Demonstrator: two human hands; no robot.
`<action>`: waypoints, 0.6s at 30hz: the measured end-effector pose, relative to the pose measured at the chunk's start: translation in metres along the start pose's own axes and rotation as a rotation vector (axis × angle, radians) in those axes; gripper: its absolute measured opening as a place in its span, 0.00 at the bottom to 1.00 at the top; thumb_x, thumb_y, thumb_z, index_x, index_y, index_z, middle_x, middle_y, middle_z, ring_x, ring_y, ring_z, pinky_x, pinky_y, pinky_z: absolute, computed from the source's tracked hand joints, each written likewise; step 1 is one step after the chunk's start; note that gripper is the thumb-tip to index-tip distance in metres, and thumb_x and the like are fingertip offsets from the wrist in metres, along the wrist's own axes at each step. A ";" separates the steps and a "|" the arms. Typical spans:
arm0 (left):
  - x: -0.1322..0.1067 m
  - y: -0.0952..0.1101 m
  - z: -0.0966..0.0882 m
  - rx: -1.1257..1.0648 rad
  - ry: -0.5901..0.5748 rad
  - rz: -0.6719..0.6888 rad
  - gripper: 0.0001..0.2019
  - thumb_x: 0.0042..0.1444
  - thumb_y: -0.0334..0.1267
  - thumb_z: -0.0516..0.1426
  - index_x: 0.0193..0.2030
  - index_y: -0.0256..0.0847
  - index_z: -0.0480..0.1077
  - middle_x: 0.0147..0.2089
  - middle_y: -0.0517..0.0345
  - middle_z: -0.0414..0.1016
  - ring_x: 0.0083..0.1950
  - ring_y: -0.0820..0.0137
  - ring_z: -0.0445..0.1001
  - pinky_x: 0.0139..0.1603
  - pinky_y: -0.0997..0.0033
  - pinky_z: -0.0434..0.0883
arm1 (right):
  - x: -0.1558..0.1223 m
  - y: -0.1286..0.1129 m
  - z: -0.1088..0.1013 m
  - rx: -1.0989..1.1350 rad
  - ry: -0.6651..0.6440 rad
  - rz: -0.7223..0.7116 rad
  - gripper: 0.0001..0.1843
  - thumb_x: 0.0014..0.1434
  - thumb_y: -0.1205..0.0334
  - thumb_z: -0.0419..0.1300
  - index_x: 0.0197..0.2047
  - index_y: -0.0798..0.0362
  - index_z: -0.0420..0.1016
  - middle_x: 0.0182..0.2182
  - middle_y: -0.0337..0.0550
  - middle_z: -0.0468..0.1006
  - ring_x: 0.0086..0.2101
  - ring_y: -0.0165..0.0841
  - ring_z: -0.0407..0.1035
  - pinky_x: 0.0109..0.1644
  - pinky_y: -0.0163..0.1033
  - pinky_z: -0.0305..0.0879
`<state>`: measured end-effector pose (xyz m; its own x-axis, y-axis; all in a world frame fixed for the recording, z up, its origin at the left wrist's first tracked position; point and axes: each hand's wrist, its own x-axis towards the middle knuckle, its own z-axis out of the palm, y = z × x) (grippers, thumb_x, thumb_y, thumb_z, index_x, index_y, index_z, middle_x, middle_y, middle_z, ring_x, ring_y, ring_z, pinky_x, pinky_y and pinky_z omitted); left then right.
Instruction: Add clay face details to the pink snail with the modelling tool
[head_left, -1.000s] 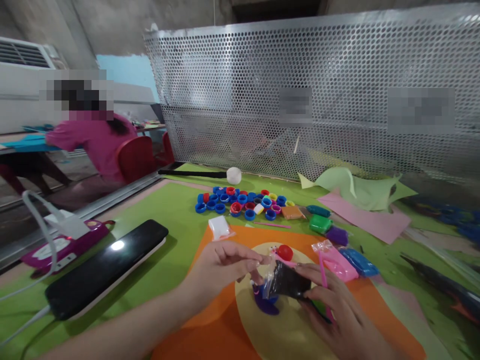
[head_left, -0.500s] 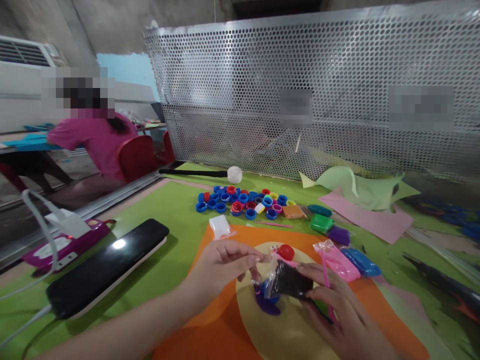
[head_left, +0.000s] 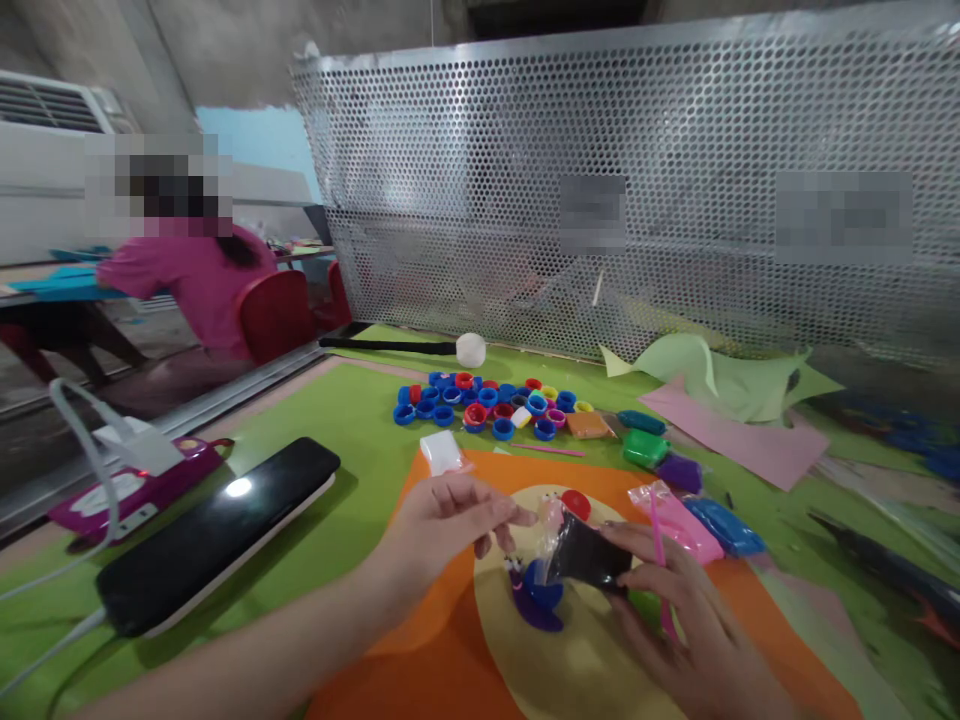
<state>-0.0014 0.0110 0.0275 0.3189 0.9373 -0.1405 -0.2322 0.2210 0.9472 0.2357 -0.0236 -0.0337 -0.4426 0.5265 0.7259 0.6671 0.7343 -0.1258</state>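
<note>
Hands apart, the right hand (head_left: 690, 605) grips a small shiny plastic bag of black stuff (head_left: 594, 557) over the round yellow paper (head_left: 581, 670). I can't tell if the left hand (head_left: 450, 522) holds anything. Gripping softly seems best.

Soft, dim light is spread over the counter (head_left: 360, 430). A white glare spot is shown on the black device (head_left: 217, 535), with shadow cast along its right side. Right of it, glints are caught by the black packet (head_left: 596, 558); beyond it, a person's head (head_left: 171, 190) is masked by pixel blocks.
</note>
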 end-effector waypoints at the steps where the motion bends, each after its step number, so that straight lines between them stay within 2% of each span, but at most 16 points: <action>1: 0.001 -0.001 0.000 -0.011 -0.006 -0.010 0.12 0.43 0.44 0.65 0.23 0.36 0.76 0.27 0.53 0.79 0.23 0.77 0.69 0.25 0.79 0.62 | 0.000 0.000 0.000 0.000 -0.001 0.000 0.05 0.60 0.70 0.53 0.40 0.54 0.63 0.42 0.57 0.75 0.46 0.44 0.69 0.42 0.47 0.73; 4: 0.003 -0.003 -0.002 -0.057 -0.011 -0.044 0.11 0.47 0.44 0.63 0.27 0.36 0.77 0.35 0.50 0.80 0.26 0.77 0.69 0.26 0.78 0.64 | -0.001 0.000 0.001 -0.004 -0.010 0.004 0.05 0.60 0.70 0.53 0.41 0.54 0.63 0.42 0.57 0.75 0.46 0.44 0.69 0.41 0.47 0.73; 10: 0.004 -0.004 -0.002 -0.121 -0.007 -0.134 0.13 0.48 0.44 0.62 0.31 0.35 0.77 0.39 0.46 0.79 0.28 0.76 0.70 0.26 0.78 0.64 | -0.002 0.001 -0.001 -0.014 -0.015 0.008 0.04 0.60 0.69 0.53 0.40 0.54 0.63 0.42 0.57 0.75 0.46 0.44 0.70 0.41 0.47 0.73; 14: 0.005 -0.006 -0.003 -0.138 -0.002 -0.146 0.13 0.46 0.45 0.63 0.31 0.35 0.77 0.38 0.47 0.79 0.27 0.77 0.69 0.25 0.79 0.64 | -0.004 0.001 -0.001 -0.027 -0.020 0.001 0.05 0.60 0.70 0.53 0.40 0.54 0.62 0.42 0.58 0.75 0.47 0.45 0.69 0.43 0.48 0.72; 18: 0.006 -0.009 -0.004 -0.137 0.003 -0.156 0.13 0.42 0.46 0.65 0.27 0.35 0.76 0.30 0.52 0.79 0.24 0.78 0.69 0.25 0.79 0.64 | -0.002 0.000 -0.001 -0.033 -0.033 0.000 0.04 0.61 0.69 0.53 0.41 0.55 0.62 0.42 0.59 0.74 0.47 0.45 0.68 0.42 0.49 0.72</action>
<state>-0.0006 0.0160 0.0175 0.3576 0.8897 -0.2837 -0.3029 0.3979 0.8660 0.2374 -0.0254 -0.0348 -0.4617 0.5406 0.7032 0.6864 0.7199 -0.1028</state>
